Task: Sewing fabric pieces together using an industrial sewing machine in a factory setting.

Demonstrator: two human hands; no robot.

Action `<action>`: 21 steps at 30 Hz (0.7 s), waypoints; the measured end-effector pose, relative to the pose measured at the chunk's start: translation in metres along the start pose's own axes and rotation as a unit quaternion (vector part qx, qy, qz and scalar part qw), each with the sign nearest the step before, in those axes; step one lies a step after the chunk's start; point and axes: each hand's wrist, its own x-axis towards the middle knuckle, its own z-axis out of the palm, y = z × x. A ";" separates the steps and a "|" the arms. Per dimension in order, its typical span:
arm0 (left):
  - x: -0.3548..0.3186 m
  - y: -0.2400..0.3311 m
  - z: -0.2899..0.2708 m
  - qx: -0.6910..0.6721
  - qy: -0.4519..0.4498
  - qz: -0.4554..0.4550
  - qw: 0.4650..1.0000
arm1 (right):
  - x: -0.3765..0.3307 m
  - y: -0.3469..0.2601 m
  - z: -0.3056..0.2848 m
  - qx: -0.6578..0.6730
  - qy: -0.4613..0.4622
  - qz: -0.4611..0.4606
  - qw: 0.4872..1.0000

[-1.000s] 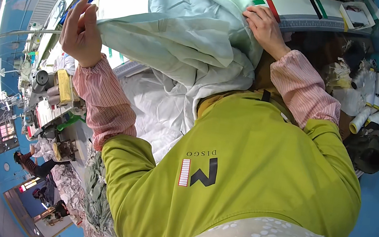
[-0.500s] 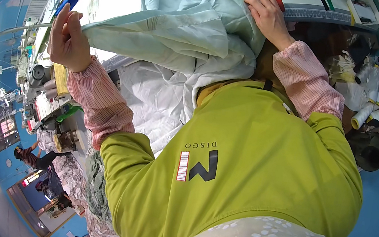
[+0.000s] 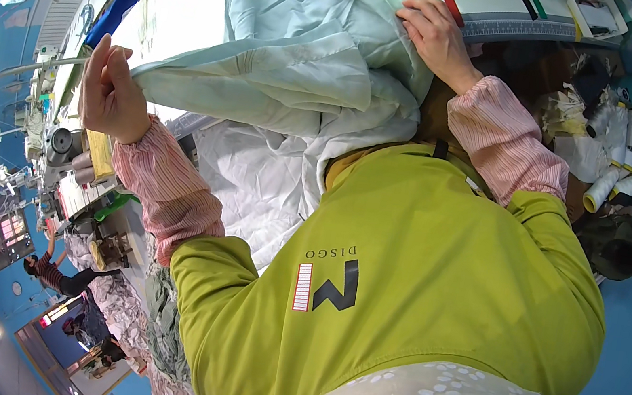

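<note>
Over the white sewing table, the left hand pinches one edge of the pale green fabric while the right hand presses it flat — spreading step, probably; next needs even pull.

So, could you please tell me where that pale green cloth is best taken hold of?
Probably at its outer edges. The left hand already pinches the stretched left corner of the pale green cloth, and the right hand presses the top edge. The middle is bunched folds, so come in from the sides.
</note>
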 end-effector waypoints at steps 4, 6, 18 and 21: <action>-0.001 0.001 0.005 0.009 -0.003 -0.010 1.000 | 0.000 -0.001 0.000 0.001 -0.001 0.000 1.000; -0.001 0.003 0.007 0.012 -0.004 0.014 1.000 | 0.001 -0.001 -0.001 -0.001 -0.001 0.000 1.000; -0.032 0.046 -0.029 0.024 -0.048 0.084 0.995 | 0.006 -0.006 -0.004 0.007 -0.015 -0.002 1.000; -0.040 0.049 -0.035 0.013 -0.059 0.075 0.995 | 0.007 -0.006 -0.003 0.011 -0.013 -0.004 1.000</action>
